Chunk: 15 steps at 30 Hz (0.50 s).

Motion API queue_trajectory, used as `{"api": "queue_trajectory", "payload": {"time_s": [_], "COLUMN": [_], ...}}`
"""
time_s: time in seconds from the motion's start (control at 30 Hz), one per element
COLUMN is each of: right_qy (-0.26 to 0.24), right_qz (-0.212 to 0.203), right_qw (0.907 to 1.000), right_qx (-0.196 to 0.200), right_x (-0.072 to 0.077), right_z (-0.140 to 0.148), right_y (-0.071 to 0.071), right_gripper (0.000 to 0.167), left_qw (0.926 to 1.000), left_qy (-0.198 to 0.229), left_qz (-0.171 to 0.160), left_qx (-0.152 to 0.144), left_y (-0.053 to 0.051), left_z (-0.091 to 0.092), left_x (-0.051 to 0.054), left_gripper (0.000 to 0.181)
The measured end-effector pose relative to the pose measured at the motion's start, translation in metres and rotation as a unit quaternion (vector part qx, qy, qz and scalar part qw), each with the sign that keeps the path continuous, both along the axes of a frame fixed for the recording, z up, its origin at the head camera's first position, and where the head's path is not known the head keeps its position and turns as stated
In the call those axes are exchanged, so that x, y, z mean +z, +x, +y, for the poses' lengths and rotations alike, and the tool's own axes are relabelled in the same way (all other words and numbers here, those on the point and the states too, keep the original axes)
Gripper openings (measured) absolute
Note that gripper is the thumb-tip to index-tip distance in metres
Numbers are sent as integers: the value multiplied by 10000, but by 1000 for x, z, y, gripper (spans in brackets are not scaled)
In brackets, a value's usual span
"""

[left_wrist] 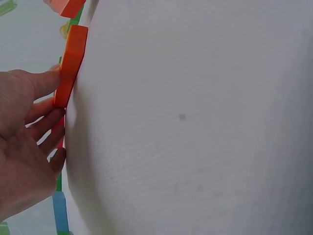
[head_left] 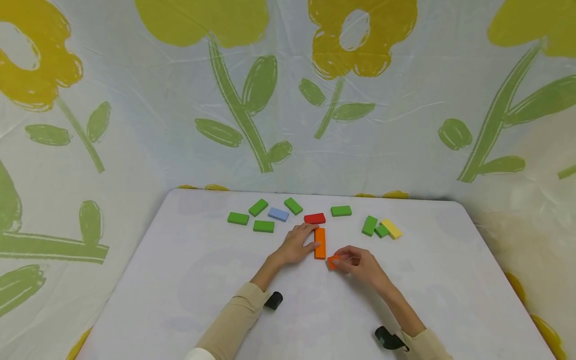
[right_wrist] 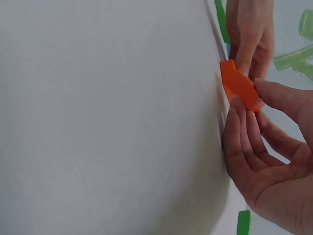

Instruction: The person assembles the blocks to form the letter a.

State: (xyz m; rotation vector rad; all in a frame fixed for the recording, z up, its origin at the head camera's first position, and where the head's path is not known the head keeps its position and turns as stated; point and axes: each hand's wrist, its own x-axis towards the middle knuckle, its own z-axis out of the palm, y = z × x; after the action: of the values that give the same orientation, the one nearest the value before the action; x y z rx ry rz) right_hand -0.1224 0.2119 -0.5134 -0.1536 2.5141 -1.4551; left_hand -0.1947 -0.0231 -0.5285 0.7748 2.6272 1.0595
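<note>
A long orange block (head_left: 320, 243) lies lengthwise away from me near the middle of the white table. My left hand (head_left: 295, 245) holds it, the thumb on its side and a fingertip at its far end; the left wrist view shows this orange block (left_wrist: 72, 66) between thumb and index finger. Just right of its near end, my right hand (head_left: 361, 266) pinches a small orange block (head_left: 333, 262) between thumb and fingertips. In the right wrist view the orange pieces (right_wrist: 239, 88) overlap, so the gap between them is hard to judge. A red block (head_left: 314, 218) lies just beyond the long one.
Several green blocks (head_left: 263, 226) and a blue block (head_left: 278, 214) lie at the back left. Further right are a green block (head_left: 341, 211), two more green ones (head_left: 369, 225) and a yellow block (head_left: 391, 229). A flower-print curtain (head_left: 180, 100) hangs behind the table (head_left: 202, 290).
</note>
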Motion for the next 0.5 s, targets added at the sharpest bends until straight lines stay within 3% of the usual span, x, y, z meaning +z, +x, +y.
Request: {"api": "queue_trajectory", "payload": {"time_s": [0.27,0.5], "right_qy": [-44,416], "right_qz": [71,144], "right_qw": [10000,9988], "right_qx": [16,-201], "right_x": [-2,-6], "right_z": [-12,-22], "right_y": [6,5], "right_gripper": [28,25], "left_qw": [10000,10000], "left_qy": [50,10], "left_qz": [52,38], "left_qx": [-36,-18], "left_y": [-1,-1], "left_z": [-1,0], "left_x": [0,-1], "left_gripper": [53,54]}}
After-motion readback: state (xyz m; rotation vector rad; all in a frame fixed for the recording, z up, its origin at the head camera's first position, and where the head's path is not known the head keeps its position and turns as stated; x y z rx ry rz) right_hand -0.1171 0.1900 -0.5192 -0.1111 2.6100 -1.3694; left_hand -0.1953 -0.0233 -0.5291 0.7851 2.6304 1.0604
